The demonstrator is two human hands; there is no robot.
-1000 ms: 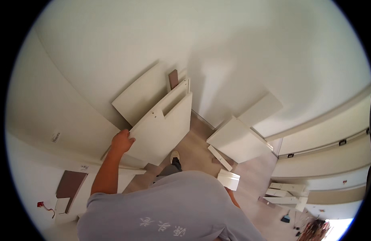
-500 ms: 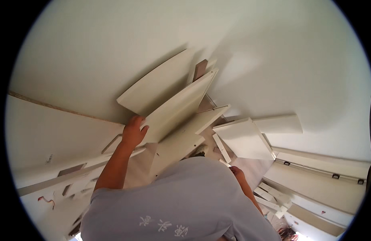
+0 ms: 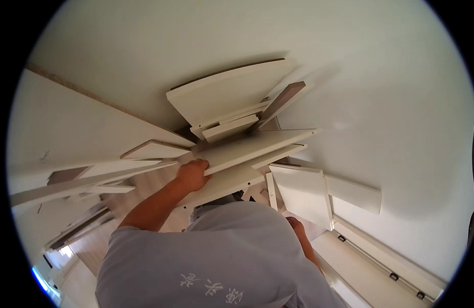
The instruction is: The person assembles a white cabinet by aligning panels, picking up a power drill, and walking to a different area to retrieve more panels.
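Note:
My left hand (image 3: 194, 174) is wrapped round the near left corner of a white board (image 3: 257, 148), which is tilted with its far end close to the wall. Below that board lies another white board (image 3: 228, 180) with dark holes along its edge. My right hand (image 3: 294, 224) hangs low beside my body, near a thin white strip (image 3: 271, 191). Its fingers are mostly hidden, so what it holds, if anything, cannot be seen.
A large white panel (image 3: 226, 90) leans on the wall, with a brown-edged strip (image 3: 283, 102) beside it. Tall white panels (image 3: 88, 120) stand at the left. On the right are a square white board (image 3: 301, 192) and a long rail with dark fittings (image 3: 368, 262).
The board in my left hand has tipped down and away from the leaning panel, uncovering short pieces behind it. My left hand has moved right and slightly lower. The view has shifted too.

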